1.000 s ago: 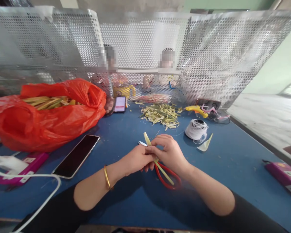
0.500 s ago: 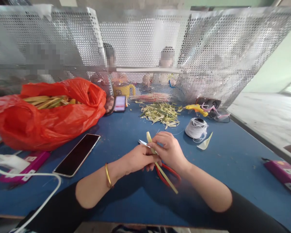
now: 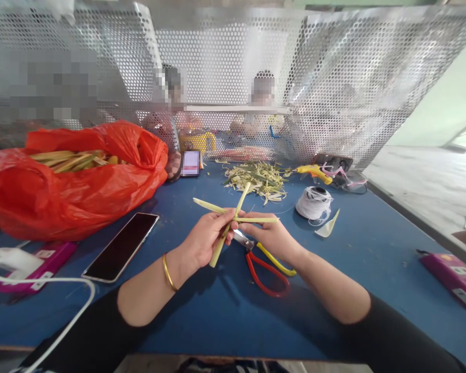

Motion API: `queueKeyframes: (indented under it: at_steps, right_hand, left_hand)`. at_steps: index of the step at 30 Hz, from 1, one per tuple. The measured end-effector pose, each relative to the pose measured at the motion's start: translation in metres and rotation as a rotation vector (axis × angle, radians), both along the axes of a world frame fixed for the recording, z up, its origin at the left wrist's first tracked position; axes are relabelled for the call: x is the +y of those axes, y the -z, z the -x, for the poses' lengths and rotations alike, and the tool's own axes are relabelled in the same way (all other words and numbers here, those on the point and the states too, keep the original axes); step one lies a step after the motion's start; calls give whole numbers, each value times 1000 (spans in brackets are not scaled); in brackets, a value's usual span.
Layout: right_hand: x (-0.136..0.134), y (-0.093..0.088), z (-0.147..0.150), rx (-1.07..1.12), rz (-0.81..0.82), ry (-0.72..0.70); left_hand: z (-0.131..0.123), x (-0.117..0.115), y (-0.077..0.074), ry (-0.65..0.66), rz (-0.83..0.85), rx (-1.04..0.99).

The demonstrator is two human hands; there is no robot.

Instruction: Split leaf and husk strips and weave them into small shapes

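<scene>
My left hand (image 3: 207, 238) is closed around two pale green leaf strips (image 3: 233, 215) that cross each other above the blue table (image 3: 365, 243). My right hand (image 3: 270, 235) pinches the right end of the flatter strip. One strip stands tilted upward, the other lies roughly level. Red-and-yellow-handled scissors (image 3: 264, 261) lie on the table just under my right hand.
An orange plastic bag (image 3: 73, 181) with leaf strips sits at the left. A phone (image 3: 120, 246) lies beside it. A heap of leaf trimmings (image 3: 256, 178), a white thread spool (image 3: 314, 203) and a yellow glue gun (image 3: 314, 173) are farther back. Perforated metal screens (image 3: 334, 83) ring the table, with people behind.
The single strip held over the scissors is now two crossed strips lifted higher. My hands have moved up and away from the scissors, which lie exposed on the table.
</scene>
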State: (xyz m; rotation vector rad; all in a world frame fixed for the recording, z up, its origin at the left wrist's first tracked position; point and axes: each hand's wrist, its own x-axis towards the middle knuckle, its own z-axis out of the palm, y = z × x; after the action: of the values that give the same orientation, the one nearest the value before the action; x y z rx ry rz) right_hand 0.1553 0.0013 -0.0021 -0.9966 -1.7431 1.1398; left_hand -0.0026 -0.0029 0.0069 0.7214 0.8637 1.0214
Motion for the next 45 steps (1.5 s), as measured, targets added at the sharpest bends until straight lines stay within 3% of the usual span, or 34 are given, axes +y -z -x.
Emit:
queueKeyframes:
  at_steps: [5, 10, 16, 19, 24, 27, 33, 37, 39, 43, 45]
  right_hand:
    - [-2, 2, 0, -65, 23, 0]
    - [5, 9, -4, -188, -376, 51]
    - [10, 11, -4, -193, -538, 35]
    - [6, 7, -3, -146, -466, 84]
    - [1, 4, -1, 195, -39, 125]
    - [-1, 5, 1, 294, 14, 163]
    - [-12, 1, 4, -3, -318, 222]
    - [-8, 2, 1, 29, -270, 244]
    - [-7, 3, -1, -15, -325, 190]
    - [-13, 3, 0, -282, -666, 40]
    - [-15, 2, 1, -285, -666, 39]
  left_hand:
    - [2, -2, 2, 147, -31, -25]
    - [4, -4, 4, 211, 37, -116]
    - [-2, -7, 1, 136, 135, -161]
    - [-2, -6, 1, 50, 34, -103]
    - [2, -2, 1, -29, -63, -26]
    - [1, -2, 1, -61, -45, 45]
    - [-6, -3, 3, -168, -12, 177]
    - [-6, -3, 4, -115, -19, 163]
    - [-5, -2, 6, -120, -16, 155]
    - [-5, -3, 8, -144, 53, 131]
    - [-5, -3, 7, -128, 89, 125]
